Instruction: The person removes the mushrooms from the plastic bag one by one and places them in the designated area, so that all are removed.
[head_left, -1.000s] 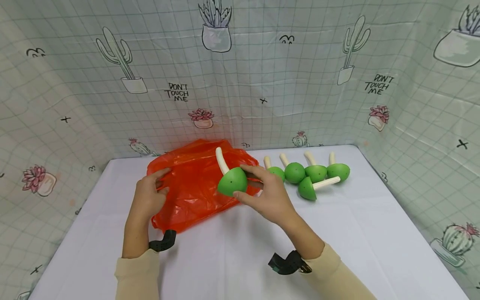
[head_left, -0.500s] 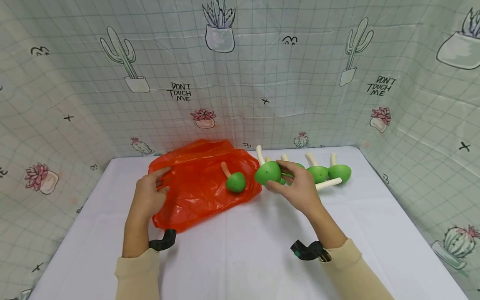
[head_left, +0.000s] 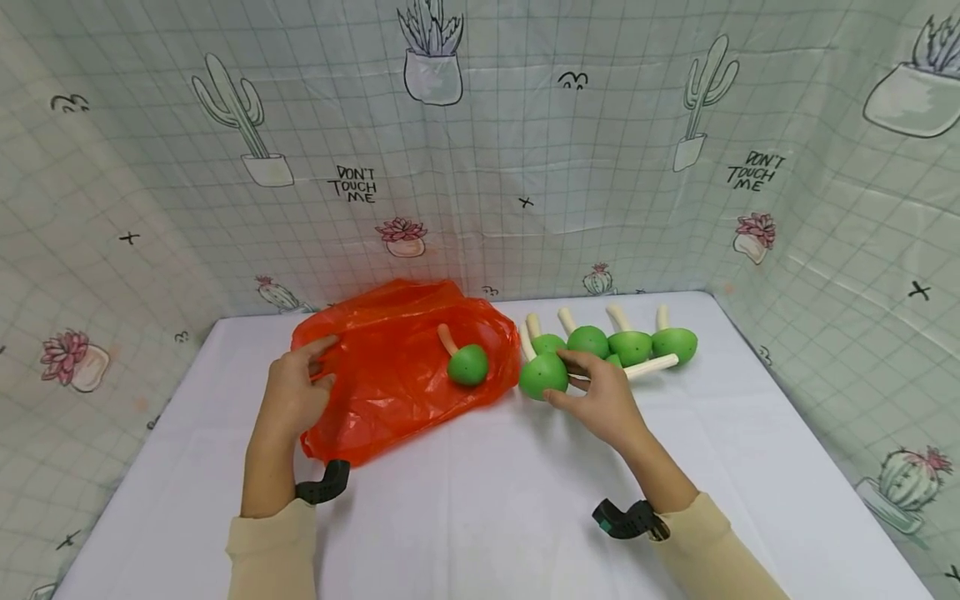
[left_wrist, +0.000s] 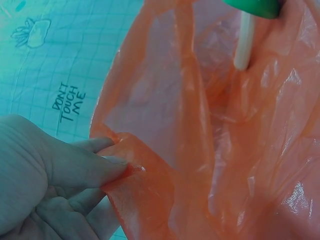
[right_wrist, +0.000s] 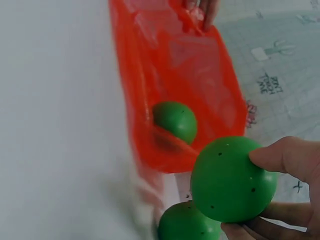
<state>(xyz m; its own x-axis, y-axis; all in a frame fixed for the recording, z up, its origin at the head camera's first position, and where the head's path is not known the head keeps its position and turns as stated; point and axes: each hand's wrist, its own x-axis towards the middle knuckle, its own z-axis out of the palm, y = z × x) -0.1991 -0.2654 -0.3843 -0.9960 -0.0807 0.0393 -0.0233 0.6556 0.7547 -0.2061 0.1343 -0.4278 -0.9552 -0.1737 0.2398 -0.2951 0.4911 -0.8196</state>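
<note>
My left hand (head_left: 297,392) pinches the edge of a thin red plastic bag (head_left: 375,383) between thumb and fingers. The bag lies open on the table. Inside it rests a green toy mushroom (head_left: 468,365), cream stem up and leaning left; its stem (left_wrist: 244,42) shows in the left wrist view. My right hand (head_left: 600,400) holds a second toy mushroom (head_left: 543,377) by its dotted green cap, thumb on one side and fingers on the other. That mushroom is just right of the bag, its stem pointing up.
Behind and beside the right hand stands a cluster of several similar mushrooms (head_left: 630,343). One lies on its side, its stem (head_left: 652,365) pointing right and its cap mostly hidden by the hand. A patterned cloth wall (head_left: 480,167) borders the white table (head_left: 465,517).
The right hand has carried its mushroom rightward from over the bag, then lowered it in front of the cluster. The mushroom inside the bag has come into view. The left hand stays put.
</note>
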